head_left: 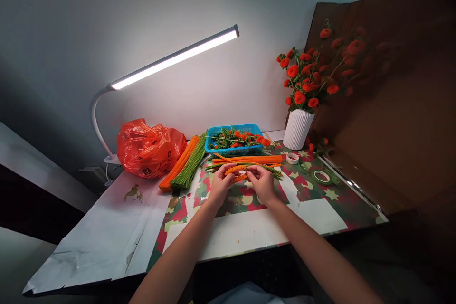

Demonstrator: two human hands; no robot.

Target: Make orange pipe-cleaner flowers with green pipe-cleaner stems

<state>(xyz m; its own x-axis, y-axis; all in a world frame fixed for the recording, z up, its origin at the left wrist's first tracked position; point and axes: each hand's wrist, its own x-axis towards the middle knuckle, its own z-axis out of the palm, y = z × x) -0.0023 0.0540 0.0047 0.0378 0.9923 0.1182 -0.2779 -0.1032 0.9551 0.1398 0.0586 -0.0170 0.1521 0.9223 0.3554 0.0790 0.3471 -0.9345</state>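
Between my two hands is a coiled orange pipe cleaner [235, 169], bent into a loop above the table. My left hand [221, 183] pinches its left side with thumb and fingers. On the right, my right hand [261, 181] has its fingertips closed on the other end of the loop. Just beyond my hands lie straight orange pipe cleaners [249, 159], with green pipe cleaners [274, 171] partly hidden under my fingers.
Behind stands a blue basket [210, 148] of orange flowers and green stems. Left are orange and green pipe cleaner bundles [188, 166], a red plastic bag [146, 149] and a lit lamp [174, 59]. Right are white tape [292, 157], green tape [321, 176] and a white vase [298, 129].
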